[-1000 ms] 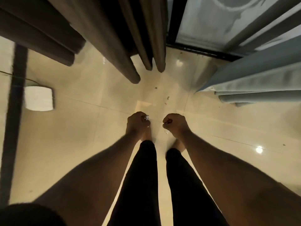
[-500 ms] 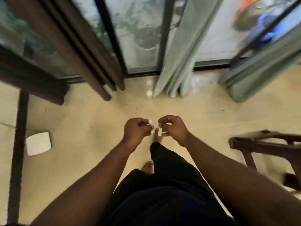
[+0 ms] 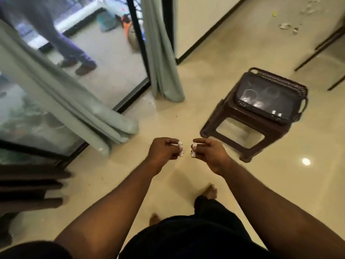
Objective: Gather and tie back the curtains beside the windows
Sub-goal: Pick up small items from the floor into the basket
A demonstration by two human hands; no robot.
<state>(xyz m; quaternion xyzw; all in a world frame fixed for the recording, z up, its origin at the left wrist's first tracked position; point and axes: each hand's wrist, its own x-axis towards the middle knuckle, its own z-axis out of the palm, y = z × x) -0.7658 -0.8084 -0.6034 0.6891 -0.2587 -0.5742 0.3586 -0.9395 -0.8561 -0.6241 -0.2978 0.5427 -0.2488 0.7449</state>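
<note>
Both the left hand (image 3: 164, 152) and the right hand (image 3: 209, 153) are curled with nothing in them. The green curtain (image 3: 160, 53) hangs loose at 12 o'clock; better first gather all its folds, then tie.

Two grey-green curtains (image 3: 78, 101) (image 3: 160, 58) (both loose, untied) beside the glass, hems at the floor.

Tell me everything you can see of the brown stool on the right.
The stool is dark brown, seemingly moulded plastic, with a square seat, splayed legs and low rails between them. It stands upright on the glossy cream floor, right of the green curtains. A dark perforated tray rests on its seat, overhanging it. Neither hand touches it.
</note>
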